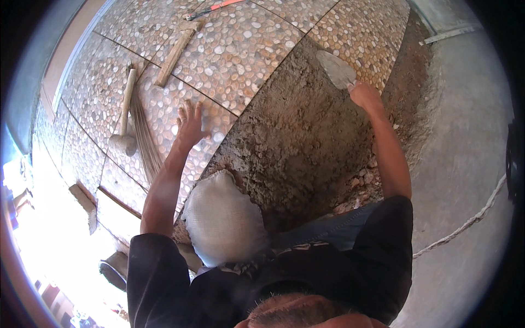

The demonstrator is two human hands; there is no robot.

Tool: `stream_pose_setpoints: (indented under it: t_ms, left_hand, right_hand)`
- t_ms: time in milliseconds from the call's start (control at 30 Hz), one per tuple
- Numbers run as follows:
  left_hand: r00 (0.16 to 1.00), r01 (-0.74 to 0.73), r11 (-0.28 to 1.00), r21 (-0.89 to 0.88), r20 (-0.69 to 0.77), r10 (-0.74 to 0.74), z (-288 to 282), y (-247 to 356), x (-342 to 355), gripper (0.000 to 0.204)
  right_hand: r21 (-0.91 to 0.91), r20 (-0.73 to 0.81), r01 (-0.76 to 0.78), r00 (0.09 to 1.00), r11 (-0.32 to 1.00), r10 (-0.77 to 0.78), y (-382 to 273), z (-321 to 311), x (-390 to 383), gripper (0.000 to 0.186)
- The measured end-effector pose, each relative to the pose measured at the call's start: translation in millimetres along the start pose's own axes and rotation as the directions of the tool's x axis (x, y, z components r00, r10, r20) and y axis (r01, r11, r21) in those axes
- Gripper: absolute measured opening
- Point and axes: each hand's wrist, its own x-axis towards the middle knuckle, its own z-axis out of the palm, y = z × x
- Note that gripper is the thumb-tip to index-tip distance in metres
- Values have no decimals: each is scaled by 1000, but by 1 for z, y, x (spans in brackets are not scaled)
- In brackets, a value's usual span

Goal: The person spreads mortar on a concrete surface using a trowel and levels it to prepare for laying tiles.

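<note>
My right hand grips the handle of a pointed trowel. The trowel's grey blade lies at the far right edge of a bed of wet mortar, next to the pebble-patterned tiles. My left hand rests with its fingers spread on a pebble-patterned tile, left of the mortar, and holds nothing. To the left of that hand lie a bundle of long thin bristles, like a broom, and a mallet with a wooden handle.
Beyond my left hand are a wooden piece and a red-handled tool. A pale woven sack sits close to me. Rubble lines the mortar's near right edge. A grey wall with a hanging rope stands right.
</note>
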Motion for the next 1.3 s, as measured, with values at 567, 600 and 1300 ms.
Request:
stream_pose_setpoints:
  t_ms: [567, 600, 1300]
  left_hand:
    - [1000, -5, 1000, -15, -27, 5, 4, -2, -2, 113]
    - [1000, 5, 1000, -7, -27, -5, 6, -6, -1, 115]
    - [1000, 4, 1000, -15, -8, -4, 2, 2, -1, 113]
  right_hand:
    - [-88, 145, 443, 892, 892, -428, 19, -6, -42, 37]
    - [-29, 125, 472, 876, 881, -465, 25, -1, -48, 37]
    - [393, 211, -44, 976, 919, -44, -31, 22, 39, 51]
